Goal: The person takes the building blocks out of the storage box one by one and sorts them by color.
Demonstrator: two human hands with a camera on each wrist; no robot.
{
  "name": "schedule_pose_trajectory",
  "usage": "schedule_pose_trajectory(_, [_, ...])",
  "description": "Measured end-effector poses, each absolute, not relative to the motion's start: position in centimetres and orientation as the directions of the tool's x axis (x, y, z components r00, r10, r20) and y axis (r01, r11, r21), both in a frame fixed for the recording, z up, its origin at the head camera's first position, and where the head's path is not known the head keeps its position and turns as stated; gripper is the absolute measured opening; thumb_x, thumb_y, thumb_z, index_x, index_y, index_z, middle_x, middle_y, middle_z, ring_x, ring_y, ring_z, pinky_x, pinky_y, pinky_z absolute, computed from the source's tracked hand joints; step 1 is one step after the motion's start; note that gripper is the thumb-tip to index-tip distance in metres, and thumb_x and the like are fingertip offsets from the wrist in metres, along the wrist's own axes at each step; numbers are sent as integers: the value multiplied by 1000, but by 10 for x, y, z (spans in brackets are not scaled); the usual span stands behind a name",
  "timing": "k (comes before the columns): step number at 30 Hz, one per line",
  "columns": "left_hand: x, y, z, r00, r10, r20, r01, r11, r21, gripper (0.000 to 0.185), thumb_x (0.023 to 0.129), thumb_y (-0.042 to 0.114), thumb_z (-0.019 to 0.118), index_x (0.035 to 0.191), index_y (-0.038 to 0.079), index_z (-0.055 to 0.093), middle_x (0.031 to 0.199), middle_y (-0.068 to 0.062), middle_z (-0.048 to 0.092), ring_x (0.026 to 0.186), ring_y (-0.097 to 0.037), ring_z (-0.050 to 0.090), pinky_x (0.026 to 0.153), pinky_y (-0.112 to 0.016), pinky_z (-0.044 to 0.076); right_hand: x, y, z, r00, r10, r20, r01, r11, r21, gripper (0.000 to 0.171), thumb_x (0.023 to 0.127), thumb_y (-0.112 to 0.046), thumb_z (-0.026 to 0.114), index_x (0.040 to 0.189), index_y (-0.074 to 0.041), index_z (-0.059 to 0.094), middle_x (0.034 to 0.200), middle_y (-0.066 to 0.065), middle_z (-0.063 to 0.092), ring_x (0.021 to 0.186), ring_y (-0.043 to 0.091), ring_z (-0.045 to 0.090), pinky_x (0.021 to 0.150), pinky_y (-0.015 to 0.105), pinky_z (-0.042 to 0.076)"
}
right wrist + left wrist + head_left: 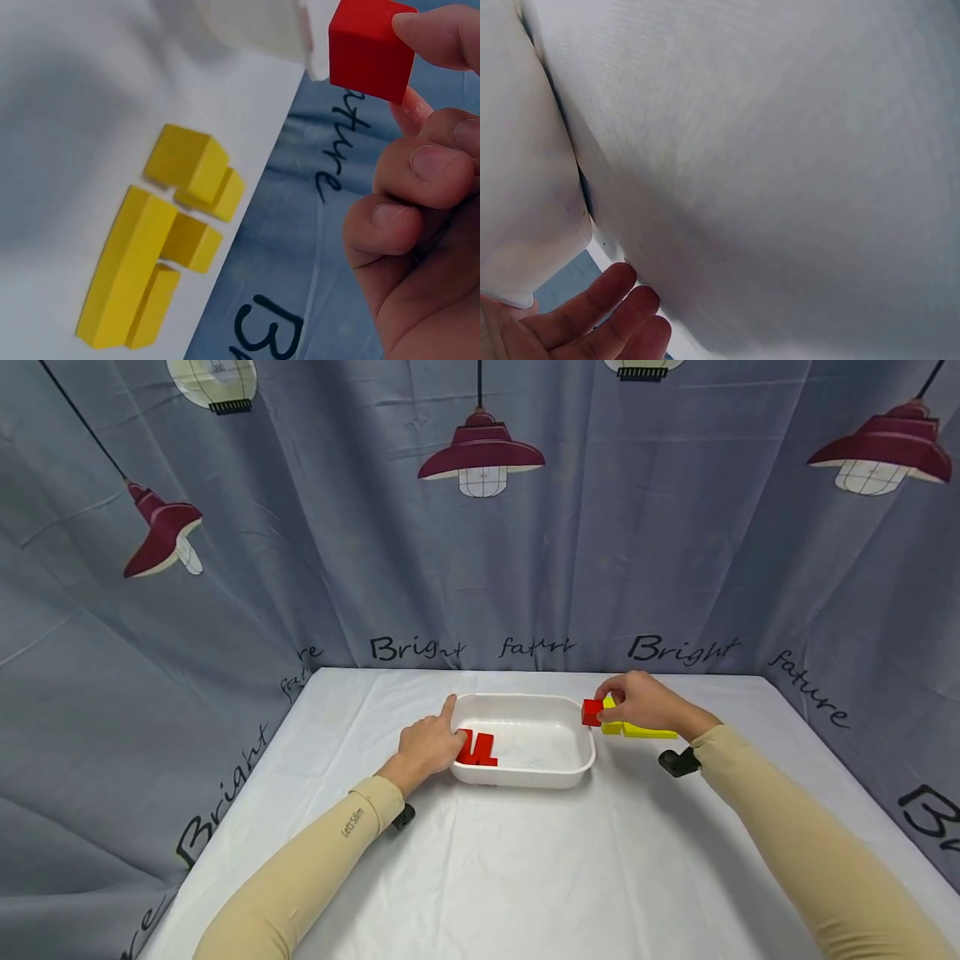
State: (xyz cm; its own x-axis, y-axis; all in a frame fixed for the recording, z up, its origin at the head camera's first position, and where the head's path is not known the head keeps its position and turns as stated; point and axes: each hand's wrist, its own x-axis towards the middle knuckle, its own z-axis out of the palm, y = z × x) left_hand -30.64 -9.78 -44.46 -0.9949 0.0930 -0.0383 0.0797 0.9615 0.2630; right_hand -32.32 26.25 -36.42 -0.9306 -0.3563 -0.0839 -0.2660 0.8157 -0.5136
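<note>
A white tray stands on the table, with red blocks inside at its left end. My left hand grips the tray's left end: the index finger stretches along the rim and the thumb is over it. In the left wrist view, other fingers of the left hand lie along the tray's outer side, tips low by the table. My right hand pinches a red cube between thumb and fingertips, held at the tray's right rim. Several yellow blocks lie beneath and beside that hand.
White cloth covers the table. A grey-blue curtain with printed lamps and lettering hangs behind it and along the sides. Each wrist carries a black camera mount, one at the right cuff.
</note>
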Motion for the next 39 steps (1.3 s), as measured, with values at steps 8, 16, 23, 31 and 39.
schedule_pose_trajectory(8, [-313, -97, -437, -995, 91, -30, 80, 958, 276, 72, 98, 44, 43, 162, 22, 18, 124, -15, 67, 98, -28, 65, 83, -48, 52, -325, 276, -367, -945, -320, -64, -241, 816, -526, 33, 85, -20, 76, 113, -4, 71, 66, 3, 47, 65, 20, 46, 56, 28, 33])
schedule_pose_trajectory(16, [-307, -98, -442, -996, 83, -43, 68, 960, 271, 72, 98, 46, 43, 162, 23, 18, 124, -15, 66, 100, -28, 66, 84, -47, 51, -317, 287, -388, -944, -312, -105, -210, 816, -539, 36, 85, -21, 77, 114, -2, 69, 69, 4, 47, 68, 20, 46, 59, 29, 35])
schedule_pose_trajectory(23, [-302, -98, -445, -995, 88, -39, 74, 956, 285, 72, 98, 45, 43, 162, 23, 19, 125, -15, 67, 97, -28, 66, 81, -47, 51, -312, 292, -403, -940, -321, -119, -208, 812, -545, 30, 85, -19, 76, 109, -2, 69, 67, 3, 44, 69, 19, 46, 61, 30, 35])
schedule_pose_trajectory(31, [-302, -98, -446, -996, 86, -37, 72, 959, 274, 71, 99, 44, 44, 162, 22, 19, 124, -14, 67, 97, -27, 66, 80, -46, 52, -310, 301, -417, -943, -299, -144, -173, 813, -557, 29, 84, -20, 77, 108, -6, 69, 66, 2, 44, 66, 20, 46, 60, 29, 35])
schedule_pose_trajectory(39, [-303, -97, -445, -995, 93, -28, 82, 958, 273, 71, 99, 43, 44, 162, 22, 19, 123, -15, 68, 95, -27, 67, 77, -46, 52, -305, 307, -424, -949, -286, -133, -160, 801, -577, 29, 84, -19, 76, 109, -4, 70, 65, 1, 45, 62, 18, 45, 56, 27, 32])
